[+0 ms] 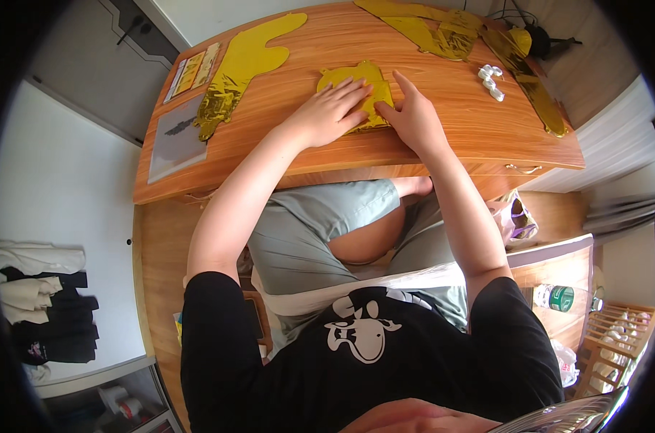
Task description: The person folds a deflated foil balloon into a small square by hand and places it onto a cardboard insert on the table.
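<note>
A folded gold foil balloon (374, 72), uninflated, lies on the wooden desk in front of me. My left hand (331, 112) rests flat across it, fingers stretched toward the far right. At its right edge is my right hand (418, 123), index finger extended and thumb against the foil; its other fingers are partly hidden. Neither hand lifts the foil. Another flat gold foil balloon (252, 54) is spread out on the left, its lower end crinkled. Further gold foil balloons lie at the back (414, 25) and along the right edge (533, 90).
Small white pieces (492, 82) sit at the desk's right. At the left lie a clear plastic sleeve (176, 141) and a coloured flat packet (190, 74). A black object with cables (540, 40) stands at the back right. My crossed legs are below the desk's front edge (320, 167).
</note>
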Demonstrator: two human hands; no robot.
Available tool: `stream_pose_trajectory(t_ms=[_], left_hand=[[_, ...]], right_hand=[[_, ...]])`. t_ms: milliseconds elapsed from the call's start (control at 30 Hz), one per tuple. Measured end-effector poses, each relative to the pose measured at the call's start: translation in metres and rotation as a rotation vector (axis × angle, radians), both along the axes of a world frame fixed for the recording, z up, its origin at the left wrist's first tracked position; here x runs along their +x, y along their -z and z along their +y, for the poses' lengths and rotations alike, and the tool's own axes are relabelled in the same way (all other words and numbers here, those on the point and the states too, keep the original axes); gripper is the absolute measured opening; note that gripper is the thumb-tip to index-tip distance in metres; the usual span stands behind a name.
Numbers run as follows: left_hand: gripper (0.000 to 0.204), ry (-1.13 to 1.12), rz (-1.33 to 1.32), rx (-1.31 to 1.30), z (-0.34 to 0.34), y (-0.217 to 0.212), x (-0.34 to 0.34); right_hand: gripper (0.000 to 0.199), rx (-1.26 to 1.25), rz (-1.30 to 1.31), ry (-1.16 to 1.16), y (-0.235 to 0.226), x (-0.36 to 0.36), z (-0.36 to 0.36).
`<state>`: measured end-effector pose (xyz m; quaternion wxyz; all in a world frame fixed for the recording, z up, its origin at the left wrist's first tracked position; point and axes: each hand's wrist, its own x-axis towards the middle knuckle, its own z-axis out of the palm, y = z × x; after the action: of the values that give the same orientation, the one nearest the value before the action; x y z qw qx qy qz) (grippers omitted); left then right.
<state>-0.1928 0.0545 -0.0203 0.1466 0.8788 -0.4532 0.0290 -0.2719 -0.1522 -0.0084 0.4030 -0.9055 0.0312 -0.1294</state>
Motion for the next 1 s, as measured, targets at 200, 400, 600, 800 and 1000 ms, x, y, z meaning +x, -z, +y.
stream_pose_trajectory(t_ms=[200,400,600,800,1000], left_hand=[[0.07,-0.035,-0.004,0.068,0.0,0.006,-0.001],[0.079,-0.014,-0.055,0.097,0.0,0.005,-0.003],[0.074,-0.015,-0.062,0.098,0.002,0.008,-0.001],[0.076,-0.037,-0.117,0.123,-0.002,0.007,-0.004],[0.077,-0.045,-0.131,0.12,-0.001,0.009,-0.003]], right_hand=[[0.076,0.128,0.007,-0.055,0.004,-0.011,-0.007],[0.069,0.16,-0.12,-0.073,0.005,-0.03,-0.018],[0.061,0.082,-0.034,-0.131,0.008,-0.024,-0.023],[0.056,-0.039,-0.166,-0.157,0.017,-0.023,-0.025],[0.059,-0.061,-0.216,-0.134,0.013,-0.027,-0.025]])
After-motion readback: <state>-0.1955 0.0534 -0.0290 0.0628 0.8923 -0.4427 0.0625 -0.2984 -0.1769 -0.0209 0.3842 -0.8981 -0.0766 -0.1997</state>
